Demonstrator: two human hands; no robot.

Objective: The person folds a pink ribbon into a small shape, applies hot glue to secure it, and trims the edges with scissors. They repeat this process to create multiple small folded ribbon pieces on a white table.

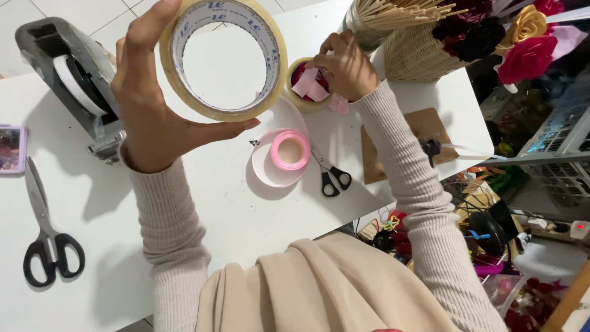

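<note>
- Far left edge: a pink-cased phone (12,149), only partly in frame. Below it, large black-handled scissors (44,237) lie flat on the white table (246,227).
- Upper left: a heavy grey tape dispenser (70,77) with a white roll mounted, sitting just behind the left hand.
- Left hand (150,104), upper centre-left: lifted off the table, fingers curled over the top and thumb under the rim, gripping a wide roll of clear packing tape (224,58). Roll looks light, with a stiff cardboard core; outer face probably slick, so a rim pinch like this one seems the sound hold.
- Centre: a pink ribbon spool (289,150) on its white flange, and small black-handled scissors (329,172) just right of it.
- Right hand (347,64), upper centre: fingers bunched narrow, dipping into a small round container (305,86) of pink paper pieces; whether it pinches one, cannot tell.
- Upper right: bundle of wooden sticks (393,15), wicker basket (418,55), paper roses (522,46).
- Right of centre: a brown card (430,132) on the table.
</note>
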